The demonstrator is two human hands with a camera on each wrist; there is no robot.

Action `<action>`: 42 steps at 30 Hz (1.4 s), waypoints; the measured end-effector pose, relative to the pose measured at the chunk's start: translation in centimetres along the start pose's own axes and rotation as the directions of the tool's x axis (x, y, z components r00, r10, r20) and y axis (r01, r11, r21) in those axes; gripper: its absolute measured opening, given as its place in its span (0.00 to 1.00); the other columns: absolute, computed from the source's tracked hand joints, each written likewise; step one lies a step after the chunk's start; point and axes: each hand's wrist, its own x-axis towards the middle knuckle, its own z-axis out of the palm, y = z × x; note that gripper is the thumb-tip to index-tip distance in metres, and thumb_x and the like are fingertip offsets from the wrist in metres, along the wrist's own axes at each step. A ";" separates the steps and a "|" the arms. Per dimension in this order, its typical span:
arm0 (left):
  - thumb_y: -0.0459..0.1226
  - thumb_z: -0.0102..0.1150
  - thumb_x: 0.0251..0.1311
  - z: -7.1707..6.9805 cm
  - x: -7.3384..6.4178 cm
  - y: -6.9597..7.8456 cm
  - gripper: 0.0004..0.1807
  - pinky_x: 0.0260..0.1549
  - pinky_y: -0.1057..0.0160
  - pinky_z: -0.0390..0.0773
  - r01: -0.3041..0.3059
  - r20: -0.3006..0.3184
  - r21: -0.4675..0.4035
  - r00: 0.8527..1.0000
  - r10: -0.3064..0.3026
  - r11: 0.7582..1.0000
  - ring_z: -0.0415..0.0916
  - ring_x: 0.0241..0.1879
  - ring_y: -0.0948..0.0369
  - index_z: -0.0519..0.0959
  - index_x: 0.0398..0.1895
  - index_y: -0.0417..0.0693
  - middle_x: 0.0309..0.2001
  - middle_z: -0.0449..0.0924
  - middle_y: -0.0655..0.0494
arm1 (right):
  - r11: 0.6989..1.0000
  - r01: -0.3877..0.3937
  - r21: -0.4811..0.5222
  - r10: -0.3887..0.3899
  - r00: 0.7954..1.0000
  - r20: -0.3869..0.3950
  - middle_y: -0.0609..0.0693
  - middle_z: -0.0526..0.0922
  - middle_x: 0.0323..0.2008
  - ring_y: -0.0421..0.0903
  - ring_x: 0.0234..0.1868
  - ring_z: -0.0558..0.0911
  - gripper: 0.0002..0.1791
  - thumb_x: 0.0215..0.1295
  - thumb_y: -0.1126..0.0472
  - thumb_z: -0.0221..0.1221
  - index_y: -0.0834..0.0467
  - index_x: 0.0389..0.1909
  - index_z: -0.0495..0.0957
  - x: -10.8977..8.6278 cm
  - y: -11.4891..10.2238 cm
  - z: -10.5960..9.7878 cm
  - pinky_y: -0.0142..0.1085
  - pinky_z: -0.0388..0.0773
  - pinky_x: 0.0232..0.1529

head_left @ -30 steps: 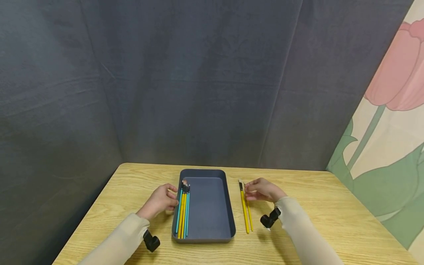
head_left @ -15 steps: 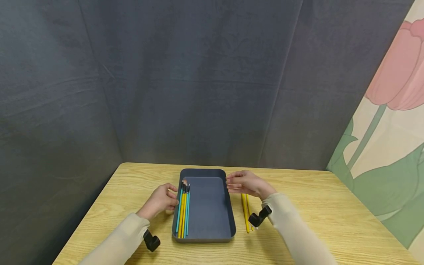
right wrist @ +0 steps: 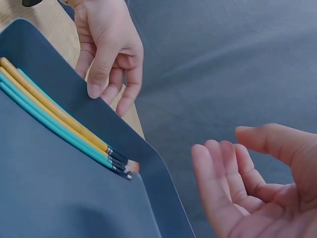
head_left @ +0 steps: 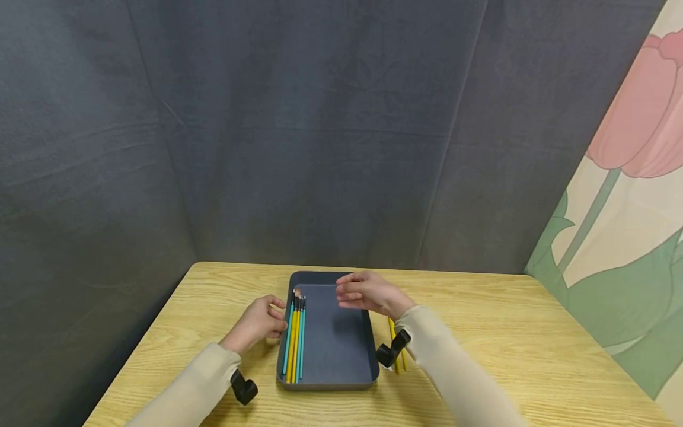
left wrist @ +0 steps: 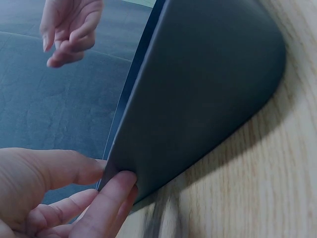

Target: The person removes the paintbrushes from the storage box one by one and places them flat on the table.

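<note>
A dark grey rectangular tray (head_left: 336, 356) lies on the wooden table. Along its left side rest several paintbrushes (head_left: 296, 344), yellow and teal, bristles toward the far end. My left hand (head_left: 258, 323) pinches the tray's left rim, thumb over the inside and fingers against the outer wall, as the right wrist view shows. Above the tray's far right part hovers my right hand (head_left: 368, 292), fingers loosely bent and nothing between them (right wrist: 262, 183). Two yellow paintbrushes (head_left: 392, 327) lie on the table right of the tray, partly hidden by the right wrist.
The light wooden table (head_left: 507, 332) extends to both sides of the tray. A dark grey curtain (head_left: 320, 136) hangs behind its far edge. At the right is a flower-patterned hanging (head_left: 629, 225). Black wrist cameras (head_left: 393, 349) stick out from both sleeves.
My right hand has moved left from the yellow paintbrushes beside the tray to above the tray, and those paintbrushes stayed on the table. My left hand and the tray have not moved.
</note>
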 end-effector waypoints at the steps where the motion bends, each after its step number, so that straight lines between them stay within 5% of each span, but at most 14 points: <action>1: 0.20 0.61 0.52 0.0 0.0 0.0 0.21 0.28 0.57 0.84 0.000 0.000 0.000 1.000 0.000 1.000 0.78 0.28 0.56 0.71 0.51 0.31 0.34 0.75 0.43 | 1.000 0.004 0.004 -0.004 1.000 -0.008 0.54 0.80 0.36 0.43 0.36 0.83 0.20 0.69 0.68 0.53 0.72 0.58 0.67 0.2 0.0 0.2 0.40 0.83 0.49; 16: 0.20 0.62 0.52 0.1 0.0 0.2 0.22 0.28 0.57 0.84 0.003 0.005 -0.007 1.000 -0.003 1.000 0.78 0.28 0.56 0.71 0.51 0.32 0.35 0.74 0.43 | 0.999 -0.021 -0.032 0.017 0.991 -0.130 0.56 0.80 0.40 0.44 0.36 0.83 0.19 0.68 0.68 0.55 0.73 0.57 0.71 3.1 -0.1 2.9 0.48 0.77 0.55; 29: 0.20 0.61 0.52 0.1 0.4 0.0 0.22 0.29 0.58 0.85 0.021 0.002 -0.021 1.000 -0.021 1.000 0.78 0.29 0.57 0.71 0.52 0.33 0.35 0.75 0.43 | 0.987 -0.135 -0.085 0.117 0.974 -0.196 0.64 0.82 0.47 0.42 0.31 0.83 0.14 0.67 0.65 0.58 0.70 0.49 0.77 5.2 1.1 5.0 0.39 0.83 0.46; 35: 0.20 0.61 0.52 0.1 0.2 0.0 0.22 0.29 0.57 0.85 0.024 0.005 -0.015 1.000 -0.024 1.000 0.78 0.29 0.57 0.71 0.52 0.33 0.35 0.75 0.43 | 0.982 -0.163 -0.099 0.139 0.967 -0.215 0.60 0.83 0.37 0.40 0.26 0.81 0.13 0.65 0.68 0.58 0.71 0.48 0.78 5.6 1.4 5.6 0.33 0.85 0.36; 42: 0.20 0.61 0.52 0.1 0.2 0.0 0.22 0.28 0.57 0.85 0.016 0.008 -0.019 1.000 -0.016 1.000 0.78 0.29 0.56 0.70 0.52 0.32 0.35 0.74 0.43 | 0.961 -0.234 -0.147 0.198 0.954 -0.225 0.55 0.81 0.30 0.42 0.26 0.80 0.11 0.62 0.69 0.60 0.71 0.43 0.80 6.0 2.2 6.3 0.38 0.84 0.43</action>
